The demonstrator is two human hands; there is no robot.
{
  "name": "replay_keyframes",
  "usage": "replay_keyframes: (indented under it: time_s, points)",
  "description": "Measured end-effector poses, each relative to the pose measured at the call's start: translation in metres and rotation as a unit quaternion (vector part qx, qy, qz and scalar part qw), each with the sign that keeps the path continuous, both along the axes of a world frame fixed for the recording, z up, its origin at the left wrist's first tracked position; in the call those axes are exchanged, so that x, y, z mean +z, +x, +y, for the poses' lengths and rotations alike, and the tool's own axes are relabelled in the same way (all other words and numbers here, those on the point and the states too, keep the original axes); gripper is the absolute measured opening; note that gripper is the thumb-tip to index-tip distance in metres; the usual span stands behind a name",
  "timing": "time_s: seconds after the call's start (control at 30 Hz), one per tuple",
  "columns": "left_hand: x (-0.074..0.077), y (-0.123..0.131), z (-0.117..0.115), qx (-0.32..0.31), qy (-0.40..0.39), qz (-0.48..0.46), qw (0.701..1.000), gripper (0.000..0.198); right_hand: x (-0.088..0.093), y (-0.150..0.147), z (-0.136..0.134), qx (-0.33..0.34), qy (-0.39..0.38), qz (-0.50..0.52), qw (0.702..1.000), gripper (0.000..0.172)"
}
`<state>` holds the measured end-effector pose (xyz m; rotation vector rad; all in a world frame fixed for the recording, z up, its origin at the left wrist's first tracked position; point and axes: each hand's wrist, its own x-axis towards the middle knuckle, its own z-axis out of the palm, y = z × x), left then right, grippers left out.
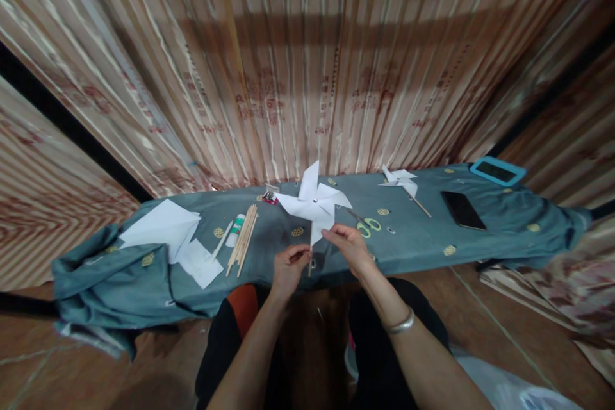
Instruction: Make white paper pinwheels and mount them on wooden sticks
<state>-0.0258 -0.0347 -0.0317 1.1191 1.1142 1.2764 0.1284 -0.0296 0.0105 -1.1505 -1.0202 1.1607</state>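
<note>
A white paper pinwheel (315, 200) on a thin wooden stick stands upright above the table, a small dark pin at its centre. My left hand (290, 269) is closed around the stick below the blades. With thumb and fingers together, my right hand (353, 246) pinches the edge of the lowest blade. Behind the pinwheel to the right lie scissors (369, 227) with pale green handles, partly covered by a blade. A small red and clear pack (270, 197) sits just left of the pinwheel.
On the green cloth (413, 230), left, are wooden sticks (244, 240), a glue stick (235, 230), a pencil-like stick (221, 241) and white paper (163, 227). At right lie another pinwheel (400, 178), a black phone (462, 209) and a blue-framed device (498, 170). A curtain (298, 77) hangs behind.
</note>
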Motion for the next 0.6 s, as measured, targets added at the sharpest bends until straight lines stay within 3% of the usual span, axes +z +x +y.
replay_keyframes:
  time_s: [0.33,0.6]
  points:
    - [0.000,0.001,-0.001,-0.006,0.012,0.003,1.000,0.017,-0.009,-0.011,0.002,0.014,0.004,-0.043,0.999,0.030]
    - [-0.004,0.000,0.001,0.007,0.008,-0.013,1.000,0.019,-0.010,-0.010,0.000,0.000,0.035,-0.155,0.987,0.030]
